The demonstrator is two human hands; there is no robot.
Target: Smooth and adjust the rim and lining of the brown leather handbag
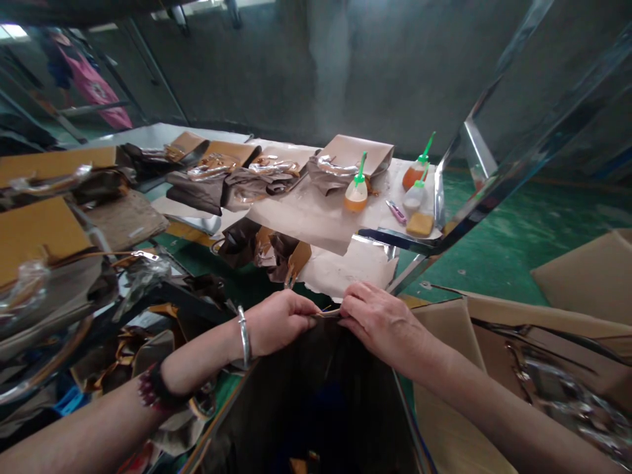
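And here is the dark bag (336, 388), low in the centre of the view, just this side of the tabletop (372, 227)! Its mouth gapes up towards the wearer; the far rim runs crosswise, left to right, while the side edges spread away from it towards the bottom of the picture. The long axis of the body is hard to call, with the lower part cut off by the frame.

Look inside: deep shadow, a dim blue patch, and a small tan piece (299, 466) right down at the bottom edge. Over to the right, an open carton (449, 421) holds brown goods with shiny clear plastic (573, 401) about them. Up on the tabletop, three green-tipped squeeze bottles: one with yellowish-orange liquid (356, 195), one a deeper orange (413, 174), and a pale one (413, 197) just beside that. A pink cutter (395, 212) and a yellow sponge (419, 224) lie close by.

Now the hands! The left hand (284, 322), bangle at the wrist, pinches the far rim, thumb and fingers closed narrow. The right hand (378, 319) grips that same rim, fingers curled over it, just a short stretch of edge showing between the two.
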